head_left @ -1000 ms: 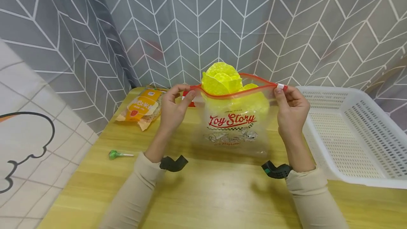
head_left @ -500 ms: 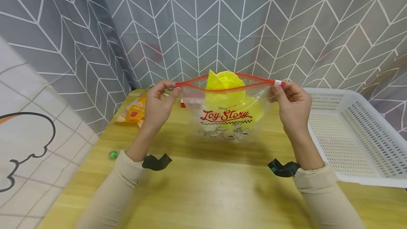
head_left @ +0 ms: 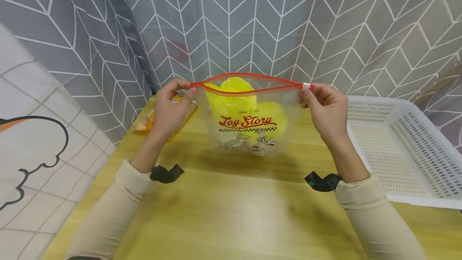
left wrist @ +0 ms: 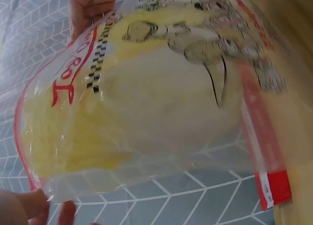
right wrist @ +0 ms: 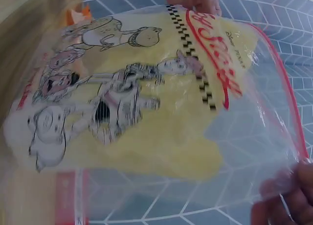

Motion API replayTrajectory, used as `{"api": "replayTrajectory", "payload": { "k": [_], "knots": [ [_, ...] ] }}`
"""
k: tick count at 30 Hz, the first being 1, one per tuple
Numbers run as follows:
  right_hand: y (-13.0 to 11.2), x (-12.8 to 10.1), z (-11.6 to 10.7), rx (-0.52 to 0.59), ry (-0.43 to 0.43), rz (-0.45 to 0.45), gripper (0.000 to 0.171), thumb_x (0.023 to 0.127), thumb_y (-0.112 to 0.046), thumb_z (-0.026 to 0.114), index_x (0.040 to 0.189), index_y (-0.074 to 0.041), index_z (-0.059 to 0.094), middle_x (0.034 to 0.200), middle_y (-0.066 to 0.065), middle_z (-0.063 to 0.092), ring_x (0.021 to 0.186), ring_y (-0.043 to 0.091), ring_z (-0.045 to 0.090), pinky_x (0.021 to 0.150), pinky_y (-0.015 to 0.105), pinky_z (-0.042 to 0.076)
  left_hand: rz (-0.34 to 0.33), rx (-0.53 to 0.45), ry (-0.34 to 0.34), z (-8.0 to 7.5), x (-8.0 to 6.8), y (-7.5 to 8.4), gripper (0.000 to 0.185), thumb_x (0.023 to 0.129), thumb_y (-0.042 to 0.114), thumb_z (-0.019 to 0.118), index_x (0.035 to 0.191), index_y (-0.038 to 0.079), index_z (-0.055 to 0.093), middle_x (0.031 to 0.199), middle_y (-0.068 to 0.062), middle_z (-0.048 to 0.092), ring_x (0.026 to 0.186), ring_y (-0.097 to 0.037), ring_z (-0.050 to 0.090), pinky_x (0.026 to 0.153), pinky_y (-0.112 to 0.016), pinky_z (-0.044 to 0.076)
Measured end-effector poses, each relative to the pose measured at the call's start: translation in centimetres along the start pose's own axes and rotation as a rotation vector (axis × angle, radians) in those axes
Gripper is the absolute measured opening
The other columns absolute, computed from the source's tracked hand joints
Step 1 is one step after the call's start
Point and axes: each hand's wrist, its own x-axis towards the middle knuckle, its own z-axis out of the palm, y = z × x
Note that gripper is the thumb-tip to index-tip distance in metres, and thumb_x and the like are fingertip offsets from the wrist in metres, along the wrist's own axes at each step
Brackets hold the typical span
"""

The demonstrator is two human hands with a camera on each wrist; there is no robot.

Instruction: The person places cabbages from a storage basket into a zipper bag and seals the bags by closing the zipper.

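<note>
A clear zip bag (head_left: 249,131) printed "Toy Story" hangs upright between both hands over the table, its red-edged mouth parted. My left hand (head_left: 172,105) pinches the left end of the red zip between thumb and fingers. At the other end, my right hand (head_left: 327,109) pinches the zip beside the white slider (head_left: 306,86). Inside the bag sit bright yellow, crinkled, thin-walled pieces (head_left: 236,85), now topping out around the mouth. The left wrist view shows the printed face of the bag up close, with a red and white packet (left wrist: 275,188) low behind it.
On the wooden table (head_left: 231,220), a white perforated plastic basket (head_left: 391,155) stands to the right. An orange-labelled food packet (head_left: 145,124) lies at the back left, partly behind the left hand. A grey patterned curtain (head_left: 249,23) borders the table's far side.
The left hand has moved left and both hands slightly up, stretching the bag's mouth wider. The yellow pieces have sunk lower into the bag. The left arm now covers the green lollipop.
</note>
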Motion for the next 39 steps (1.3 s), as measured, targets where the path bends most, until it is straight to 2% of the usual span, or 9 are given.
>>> {"api": "replayTrajectory", "payload": {
  "k": [3,8,12,16,22,26,29,34,39],
  "knots": [
    [-0.2,0.4,-0.1,0.074,0.054,-0.025,0.011,0.094,-0.006,0.071,0.088,0.004,0.072,0.073,-0.01,0.073,0.066,0.007,0.067,0.07,0.019,0.055,0.006,0.01,-0.007,-0.1,0.3,0.3,0.007,0.097,0.016,0.069,0.095,0.01,0.069,0.093,0.007,0.065,0.101,-0.012,0.057,0.097,-0.032,0.039],
    [-0.3,0.5,-0.3,0.177,0.07,-0.038,0.01,0.093,-0.005,0.072,0.083,-0.001,0.073,0.071,-0.005,0.072,0.063,0.01,0.066,0.07,0.021,0.055,-0.006,0.043,-0.043,-0.4,0.3,0.6,0.014,0.097,0.017,0.07,0.097,0.003,0.068,0.095,0.011,0.065,0.105,-0.011,0.056,0.104,-0.037,0.038],
    [-0.1,0.1,-0.3,0.172,0.068,-0.02,0.011,0.093,-0.005,0.072,0.082,-0.005,0.073,0.07,-0.005,0.071,0.063,0.01,0.065,0.071,0.021,0.054,-0.013,0.039,-0.064,-0.7,0.1,0.5,0.014,0.098,0.016,0.068,0.097,0.002,0.066,0.095,0.012,0.063,0.108,-0.011,0.056,0.109,-0.042,0.037],
    [0.4,-0.5,-0.1,0.175,0.019,0.022,0.013,0.094,-0.002,0.069,0.083,-0.008,0.074,0.072,-0.006,0.072,0.064,0.01,0.065,0.073,0.022,0.053,-0.025,0.023,-0.024,-1.0,-0.4,0.0,0.009,0.099,0.016,0.067,0.095,0.009,0.065,0.094,0.012,0.062,0.107,-0.012,0.055,0.11,-0.042,0.034],
    [1.0,-0.6,0.2,0.205,0.018,0.055,0.014,0.093,0.0,0.07,0.084,-0.009,0.075,0.07,-0.006,0.072,0.061,0.01,0.064,0.068,0.022,0.053,-0.05,0.015,0.0,-0.8,-0.9,-1.0,0.009,0.099,0.015,0.067,0.09,0.018,0.064,0.092,0.011,0.061,0.099,-0.013,0.05,0.095,-0.033,0.032],
    [1.2,-0.5,0.2,0.265,-0.002,0.073,0.008,0.093,0.0,0.071,0.087,-0.004,0.075,0.07,-0.004,0.072,0.061,0.011,0.064,0.068,0.022,0.053,-0.058,0.016,0.013,-0.6,-0.9,-1.1,0.007,0.099,0.017,0.067,0.095,0.012,0.064,0.094,0.013,0.061,0.099,-0.011,0.051,0.093,-0.031,0.032],
    [1.3,-0.6,0.4,0.313,-0.027,0.089,0.004,0.093,0.0,0.071,0.091,0.001,0.074,0.073,-0.002,0.074,0.062,0.011,0.065,0.069,0.023,0.054,-0.061,0.006,0.047,-0.4,-1.0,-1.1,0.015,0.099,0.016,0.066,0.107,0.003,0.065,0.099,0.014,0.061,0.103,-0.009,0.053,0.095,-0.032,0.033],
    [1.1,-0.7,1.0,0.346,-0.039,0.095,0.004,0.093,-0.002,0.07,0.093,0.001,0.074,0.075,-0.003,0.075,0.062,0.012,0.065,0.069,0.022,0.055,0.047,0.008,0.154,0.4,-0.9,-0.2,0.028,0.097,0.008,0.066,0.124,0.0,0.063,0.117,0.002,0.065,0.118,-0.01,0.053,0.103,-0.033,0.032],
    [0.8,-0.3,1.7,0.362,-0.015,0.088,0.003,0.092,0.002,0.071,0.092,-0.001,0.072,0.076,-0.002,0.075,0.061,0.012,0.065,0.068,0.023,0.056,0.227,0.146,0.186,2.1,-0.4,1.9,0.03,0.095,0.012,0.069,0.124,0.005,0.066,0.125,-0.009,0.067,0.127,-0.019,0.049,0.113,-0.04,0.023]
  ]
}}
